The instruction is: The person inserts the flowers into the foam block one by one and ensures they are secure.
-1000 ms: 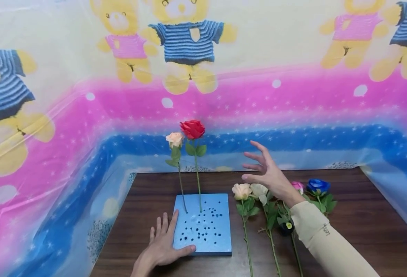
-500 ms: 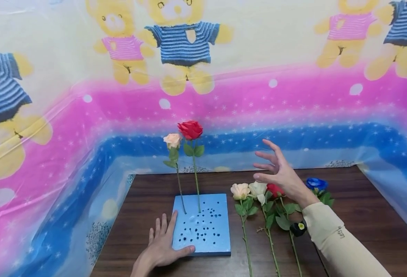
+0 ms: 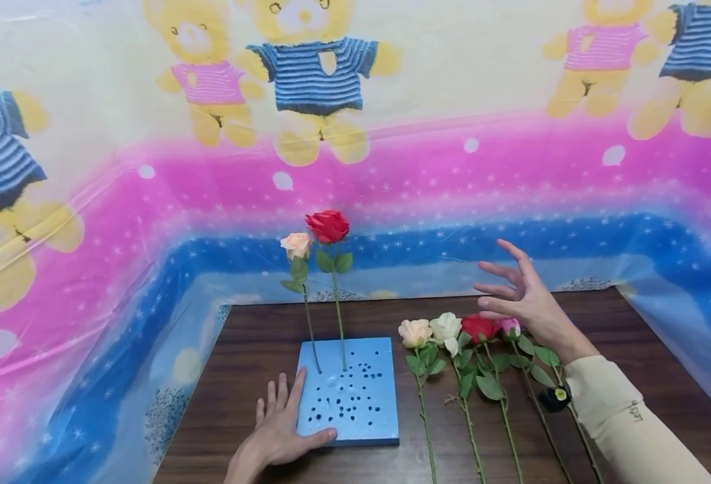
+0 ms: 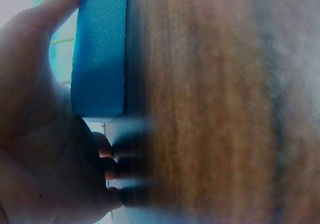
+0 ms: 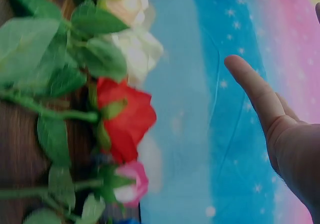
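Observation:
My left hand [image 3: 279,427] rests spread against the left side of a blue foam block [image 3: 386,403] full of holes, its thumb lying over the front corner. Upright in the block stand a peach rose [image 3: 296,246] and a red rose [image 3: 328,227]. My right hand [image 3: 527,296] hovers with spread fingers above the flowers on the table, holding nothing. Under and beside it lie a cream rose [image 3: 416,333], a white rose [image 3: 446,329], a second red rose [image 5: 126,119] and a pink rosebud [image 5: 131,184]. Another stem's bloom is mostly hidden behind the right hand.
The dark wooden table [image 3: 259,336] carries the block at left and the row of loose stems at right. A printed cloth [image 3: 428,175] with bears hangs behind and around the table. A black wrist camera [image 3: 555,398] sits under the right wrist.
My right hand has moved to the right over the flowers, uncovering the red rose and pink bud and covering the blue one. The left hand stays on the block.

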A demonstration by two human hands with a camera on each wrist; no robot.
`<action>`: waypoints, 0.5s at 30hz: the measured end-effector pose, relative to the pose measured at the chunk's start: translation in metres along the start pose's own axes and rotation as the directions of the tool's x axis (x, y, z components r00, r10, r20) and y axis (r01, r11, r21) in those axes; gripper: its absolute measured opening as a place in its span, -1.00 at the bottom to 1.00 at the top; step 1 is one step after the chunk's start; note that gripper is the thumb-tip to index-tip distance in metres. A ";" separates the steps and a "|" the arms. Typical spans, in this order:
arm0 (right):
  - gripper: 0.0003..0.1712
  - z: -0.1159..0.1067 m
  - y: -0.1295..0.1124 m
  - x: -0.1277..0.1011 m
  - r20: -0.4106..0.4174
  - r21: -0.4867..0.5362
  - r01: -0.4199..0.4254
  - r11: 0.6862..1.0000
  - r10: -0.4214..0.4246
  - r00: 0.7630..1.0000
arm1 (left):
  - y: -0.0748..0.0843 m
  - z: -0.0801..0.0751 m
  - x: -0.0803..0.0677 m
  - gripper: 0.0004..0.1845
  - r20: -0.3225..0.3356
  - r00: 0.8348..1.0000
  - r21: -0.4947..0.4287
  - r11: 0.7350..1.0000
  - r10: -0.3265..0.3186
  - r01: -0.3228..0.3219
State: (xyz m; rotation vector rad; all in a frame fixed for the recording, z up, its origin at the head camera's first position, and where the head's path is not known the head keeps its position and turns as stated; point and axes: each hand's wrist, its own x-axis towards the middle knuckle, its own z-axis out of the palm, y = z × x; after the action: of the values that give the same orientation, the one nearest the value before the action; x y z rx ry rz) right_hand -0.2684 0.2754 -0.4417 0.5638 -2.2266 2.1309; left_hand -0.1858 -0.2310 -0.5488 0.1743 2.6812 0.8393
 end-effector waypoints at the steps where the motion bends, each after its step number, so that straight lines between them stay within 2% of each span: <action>1: 0.28 -0.004 0.000 -0.002 -0.002 -0.006 0.001 1.000 -0.001 1.000 | 0.000 0.000 0.000 0.45 0.002 1.000 -0.003 1.000 -0.001 0.001; 15: 0.26 -0.065 0.003 -0.043 -0.045 -0.035 -0.032 0.999 0.031 0.999 | 0.000 0.002 0.001 0.44 0.011 1.000 -0.009 1.000 -0.003 0.003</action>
State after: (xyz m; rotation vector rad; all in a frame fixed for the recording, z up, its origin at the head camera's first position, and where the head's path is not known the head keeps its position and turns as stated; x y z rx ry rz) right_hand -0.2446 0.3486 -0.4501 0.4787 -2.2604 2.0921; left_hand -0.1859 -0.2296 -0.5500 0.1723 2.6666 0.8470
